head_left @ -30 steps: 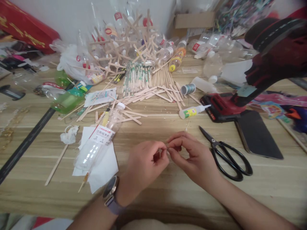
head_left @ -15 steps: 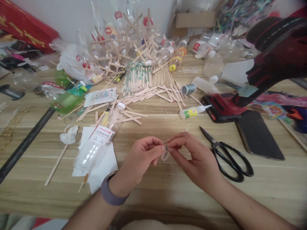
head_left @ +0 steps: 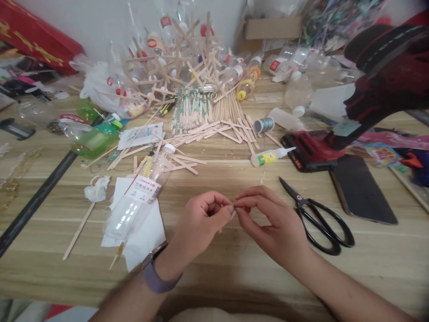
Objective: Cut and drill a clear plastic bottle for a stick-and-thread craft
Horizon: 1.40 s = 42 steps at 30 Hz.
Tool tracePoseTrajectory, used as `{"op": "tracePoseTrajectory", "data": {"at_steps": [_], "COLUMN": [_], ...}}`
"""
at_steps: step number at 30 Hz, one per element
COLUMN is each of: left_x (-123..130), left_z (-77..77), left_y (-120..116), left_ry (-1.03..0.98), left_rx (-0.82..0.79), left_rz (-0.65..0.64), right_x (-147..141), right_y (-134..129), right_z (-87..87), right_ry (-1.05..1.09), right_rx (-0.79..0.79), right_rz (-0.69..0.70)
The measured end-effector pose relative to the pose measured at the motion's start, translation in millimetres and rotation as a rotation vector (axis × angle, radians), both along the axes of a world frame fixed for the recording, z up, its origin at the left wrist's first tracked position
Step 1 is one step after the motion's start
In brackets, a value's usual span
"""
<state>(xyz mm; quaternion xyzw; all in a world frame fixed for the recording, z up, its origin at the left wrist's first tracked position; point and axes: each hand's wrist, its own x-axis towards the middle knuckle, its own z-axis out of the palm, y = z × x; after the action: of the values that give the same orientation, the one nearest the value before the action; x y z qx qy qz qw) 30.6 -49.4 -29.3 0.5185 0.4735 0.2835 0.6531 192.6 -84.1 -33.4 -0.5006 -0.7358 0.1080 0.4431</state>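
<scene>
My left hand (head_left: 206, 221), with a watch on a purple band at its wrist, pinches a small clear plastic ring (head_left: 233, 213) between thumb and forefinger. Most of the ring is hidden by the fingers. Fingertips of my right hand (head_left: 270, 217) meet it from the other side, also in a pinch. A thin thread seems to run up from near the right hand to a small glue bottle (head_left: 267, 158) with a pointed nozzle. Black-handled scissors (head_left: 317, 214) lie just right of my right hand, blades partly apart.
An empty water bottle (head_left: 134, 208) rests on white paper (head_left: 152, 232) at left. Behind are wooden sticks (head_left: 217, 127), a thread spool (head_left: 263, 124) and piled plastic bottles (head_left: 246, 82). A red-and-black power tool (head_left: 317, 150) and a phone (head_left: 363, 188) stand at right.
The ring, which hung visibly below the fingertips, is now turned and mostly covered by them. The right hand has shifted slightly to the right; the left has barely moved.
</scene>
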Motion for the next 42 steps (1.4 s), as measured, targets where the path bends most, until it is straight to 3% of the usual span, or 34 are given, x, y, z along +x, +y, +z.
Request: {"op": "tracePoseTrajectory", "data": {"at_steps": [4, 9, 15, 24, 36, 42], "left_x": [-0.3, -0.3, 1.9, -3.0, -3.9, 0.0], "left_z": [2.3, 7.4, 8.8, 5.2, 2.6, 4.7], "left_y": [-1.1, -2.2, -3.5, -2.8, -3.0, -6.9], "left_ry": [0.065, 0.151, 0.194, 0.073, 0.155, 0.246], "left_rx": [0.037, 0.102, 0.153, 0.137, 0.213, 0.278], "left_rz": [-0.03, 0.049, 0.052, 0.06, 0.043, 0.048], "right_x": [1.8, 3.8, 1.3, 1.8, 0.6, -1.4], "right_y": [1.2, 1.4, -1.0, 1.2, 2.0, -0.3], "right_z": [1.0, 3.5, 3.6, 2.2, 1.0, -0.1], "right_ry": [-0.009, 0.088, 0.11, 0.182, 0.134, 0.102], "right_rx": [-0.016, -0.079, -0.086, -0.128, -0.101, -0.119], "right_rz": [-0.028, -0.009, 0.017, 0.008, -0.035, 0.018]}}
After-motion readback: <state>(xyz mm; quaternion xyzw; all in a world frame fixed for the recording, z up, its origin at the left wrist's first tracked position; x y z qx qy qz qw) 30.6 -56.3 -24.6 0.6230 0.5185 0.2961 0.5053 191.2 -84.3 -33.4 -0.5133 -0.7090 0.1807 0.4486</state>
